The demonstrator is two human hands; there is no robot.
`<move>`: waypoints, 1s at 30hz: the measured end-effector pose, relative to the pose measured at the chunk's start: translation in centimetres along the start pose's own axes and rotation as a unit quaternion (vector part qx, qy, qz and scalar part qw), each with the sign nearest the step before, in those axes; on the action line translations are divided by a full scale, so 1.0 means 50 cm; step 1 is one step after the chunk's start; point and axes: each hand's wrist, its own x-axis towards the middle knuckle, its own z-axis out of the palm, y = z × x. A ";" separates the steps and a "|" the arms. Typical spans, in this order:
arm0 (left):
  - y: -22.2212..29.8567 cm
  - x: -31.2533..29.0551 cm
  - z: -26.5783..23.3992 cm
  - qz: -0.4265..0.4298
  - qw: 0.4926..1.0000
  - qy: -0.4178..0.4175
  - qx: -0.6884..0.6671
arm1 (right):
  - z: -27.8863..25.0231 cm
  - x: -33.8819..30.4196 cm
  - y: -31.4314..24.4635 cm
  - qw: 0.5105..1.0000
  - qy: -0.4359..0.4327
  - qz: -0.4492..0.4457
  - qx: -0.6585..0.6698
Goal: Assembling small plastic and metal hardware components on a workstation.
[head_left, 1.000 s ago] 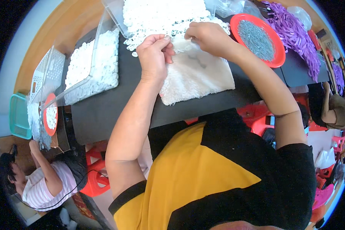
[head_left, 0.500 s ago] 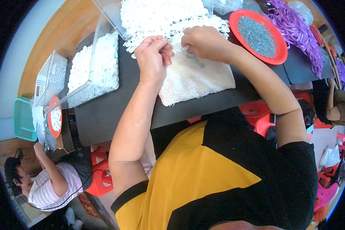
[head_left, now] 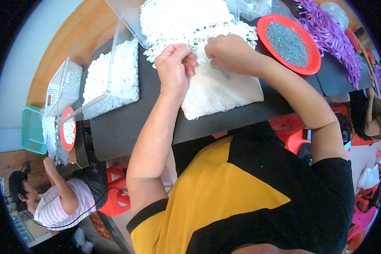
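My left hand [head_left: 173, 67] is closed, thumb and forefinger pinched over the far left corner of a cream fluffy cloth [head_left: 222, 95]. Whatever sits in that pinch is too small to make out. Just to its right, my right hand [head_left: 233, 53] has its fingers curled down over the cloth's far edge, hiding whatever they grip. Past both hands spreads a heap of small white looped plastic pieces [head_left: 186, 21], some spilling toward the cloth. A red plate [head_left: 313, 63] of small grey metal pieces [head_left: 287, 44] stands right of my right hand.
Left on the dark table [head_left: 127, 135] is a clear bin of white pieces [head_left: 112, 80]. Purple ribbon strips [head_left: 330, 42] lie at the far right. At the left, a person [head_left: 63, 194] works by an orange-red plate [head_left: 67, 129], a white basket [head_left: 63, 84] and a green basket [head_left: 31, 131].
The whole view has shifted slightly, so things sit a little farther right and lower. My right hand's fingers have curled in more; my left hand keeps its pinch.
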 end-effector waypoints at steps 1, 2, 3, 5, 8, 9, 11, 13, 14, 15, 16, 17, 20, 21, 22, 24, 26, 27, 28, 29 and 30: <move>0.000 -0.002 0.001 0.005 1.000 -0.009 -0.007 | -0.005 0.005 0.006 1.000 0.002 0.000 0.000; 0.001 -0.002 0.004 0.006 1.000 -0.009 -0.006 | -0.016 0.014 0.016 0.979 0.016 0.078 0.185; 0.005 -0.005 0.008 0.016 1.000 -0.015 -0.005 | -0.028 0.020 0.020 0.919 0.030 0.152 0.363; 0.005 -0.010 0.012 0.026 0.999 -0.021 -0.003 | -0.037 0.023 0.012 0.855 0.053 0.195 0.478; 0.003 -0.012 0.013 0.034 0.999 -0.021 0.012 | -0.026 0.027 0.002 0.759 0.093 0.264 0.588; 0.004 -0.015 0.014 0.036 0.999 -0.020 0.027 | -0.025 0.025 -0.005 0.745 0.100 0.274 0.600; 0.005 -0.015 0.014 0.038 0.998 -0.017 0.043 | -0.022 0.024 -0.011 0.730 0.105 0.283 0.613; 0.005 -0.015 0.015 0.040 0.998 -0.026 0.049 | -0.023 0.021 -0.010 0.726 0.123 0.252 0.627; 0.004 -0.016 0.015 0.039 0.998 -0.025 0.049 | -0.024 0.020 -0.010 0.726 0.121 0.253 0.628; 0.003 -0.015 0.015 0.035 0.998 -0.024 0.045 | -0.025 0.021 -0.009 0.736 0.117 0.250 0.619; 0.002 -0.015 0.016 0.032 0.998 -0.023 0.041 | -0.026 0.021 -0.009 0.746 0.112 0.246 0.609; 0.003 -0.016 0.017 0.031 0.998 -0.023 0.042 | -0.028 0.021 -0.009 0.745 0.111 0.246 0.610; 0.007 -0.019 0.019 0.025 0.998 -0.017 0.050 | -0.027 0.019 -0.008 0.744 0.115 0.243 0.612; 0.007 -0.019 0.019 0.028 0.998 -0.016 0.052 | -0.025 0.018 -0.003 0.749 0.116 0.242 0.606; 0.006 -0.019 0.018 0.030 0.998 -0.015 0.053 | -0.025 0.017 0.000 0.754 0.116 0.240 0.600; 0.005 -0.019 0.018 0.030 0.998 -0.014 0.053 | -0.031 0.017 -0.001 0.758 0.110 0.236 0.598; 0.005 -0.019 0.018 0.031 0.998 -0.014 0.054 | -0.032 0.016 -0.003 0.763 0.103 0.233 0.595; 0.006 -0.020 0.019 0.029 0.997 -0.012 0.066 | -0.031 0.015 -0.004 0.769 0.104 0.224 0.590; 0.007 -0.021 0.020 0.027 0.996 -0.011 0.079 | -0.029 0.014 -0.005 0.775 0.105 0.216 0.585; 0.007 -0.022 0.021 0.026 0.996 -0.011 0.079 | -0.028 0.013 -0.006 0.775 0.105 0.216 0.585; 0.008 -0.024 0.023 0.030 0.996 -0.013 0.085 | -0.027 0.012 -0.009 0.778 0.096 0.208 0.585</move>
